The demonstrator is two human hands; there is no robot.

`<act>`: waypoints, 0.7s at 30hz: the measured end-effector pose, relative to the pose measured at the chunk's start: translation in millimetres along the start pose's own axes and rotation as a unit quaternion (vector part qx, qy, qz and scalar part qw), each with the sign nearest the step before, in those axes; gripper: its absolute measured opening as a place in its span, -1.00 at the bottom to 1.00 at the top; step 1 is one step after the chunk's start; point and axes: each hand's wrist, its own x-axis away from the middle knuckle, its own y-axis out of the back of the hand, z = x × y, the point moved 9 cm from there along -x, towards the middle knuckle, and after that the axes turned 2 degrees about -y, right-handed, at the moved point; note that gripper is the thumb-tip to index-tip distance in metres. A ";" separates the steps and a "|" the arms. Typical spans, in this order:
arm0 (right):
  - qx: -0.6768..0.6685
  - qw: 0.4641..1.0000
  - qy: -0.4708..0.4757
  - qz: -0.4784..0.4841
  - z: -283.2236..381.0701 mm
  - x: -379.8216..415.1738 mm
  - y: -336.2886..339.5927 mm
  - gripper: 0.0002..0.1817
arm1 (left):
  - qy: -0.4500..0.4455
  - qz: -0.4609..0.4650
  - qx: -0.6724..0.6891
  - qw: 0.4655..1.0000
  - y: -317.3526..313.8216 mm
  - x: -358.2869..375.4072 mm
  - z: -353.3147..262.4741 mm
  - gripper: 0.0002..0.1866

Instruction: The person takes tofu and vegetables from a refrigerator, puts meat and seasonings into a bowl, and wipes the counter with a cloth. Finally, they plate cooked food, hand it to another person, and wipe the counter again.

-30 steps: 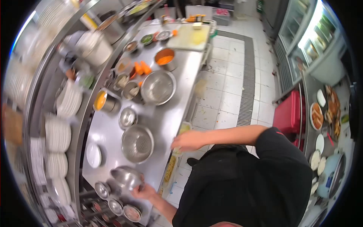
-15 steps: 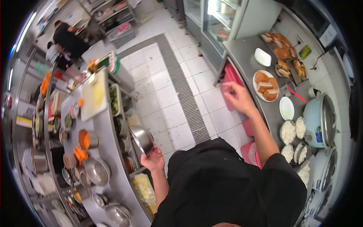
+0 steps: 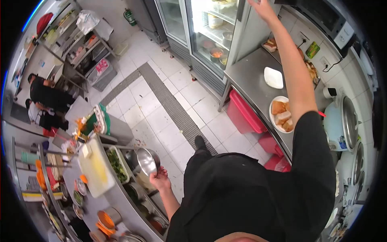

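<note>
My left hand [image 3: 162, 180] grips a shiny metal bowl [image 3: 148, 161] by its edge. The bowl is tilted, so its inside faces up toward me, and no food shows in it. It hangs over the floor beside the left counter. My right hand [image 3: 262, 7] is raised at the top edge of the view, near the upper side of a glass-door fridge [image 3: 213, 36]. One digit sticks out from it; the other fingers are mostly cut off. Nothing shows in this hand. Below my right arm, a white bowl of bread pieces [image 3: 282, 114] is partly covered by the arm.
A steel counter [image 3: 250, 74] on the right bears a white dish [image 3: 273, 78] and a rice cooker [image 3: 340, 121]. Pink bins [image 3: 246, 113] stand under it. The left counter carries a cutting board [image 3: 96, 169] and an orange-filled pot [image 3: 108, 219]. Two people [image 3: 44, 92] work far left.
My right hand has risen from above the right counter to the top edge, toward the fridge. My view has shifted forward, and a foot now shows on the floor. The bowl stays in my left hand.
</note>
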 end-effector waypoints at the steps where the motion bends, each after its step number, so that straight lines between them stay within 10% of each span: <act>1: 0.001 1.000 -0.002 -0.005 -18.7 -42.3 -11.8 -0.18 | 0.001 0.005 -0.003 1.000 -18.6 -16.6 -13.2 -0.61; 6: 0.253 0.913 -0.092 -0.307 -92.3 -134.8 -36.5 0.04 | -0.048 0.018 -0.071 0.996 -117.5 -94.2 -76.7 -0.60; 11: 0.170 0.903 -0.083 -0.386 -51.5 -87.9 -54.0 0.03 | -0.022 0.105 -0.092 0.990 -231.6 -157.7 -101.1 -0.59; 15: 0.303 0.883 -0.097 -0.345 0.9 -31.1 -102.4 -0.12 | 0.013 0.210 -0.100 0.973 -364.5 -176.8 -90.6 -0.56; 16: 0.298 0.874 0.021 -0.383 44.1 -5.6 -105.1 -0.15 | 0.030 0.235 -0.092 0.967 -397.5 -179.9 -84.6 -0.55; 21: -0.067 0.992 0.038 -0.103 16.8 63.9 -169.6 -0.53 | 0.090 0.288 0.049 0.952 -535.6 -230.6 -39.3 -0.49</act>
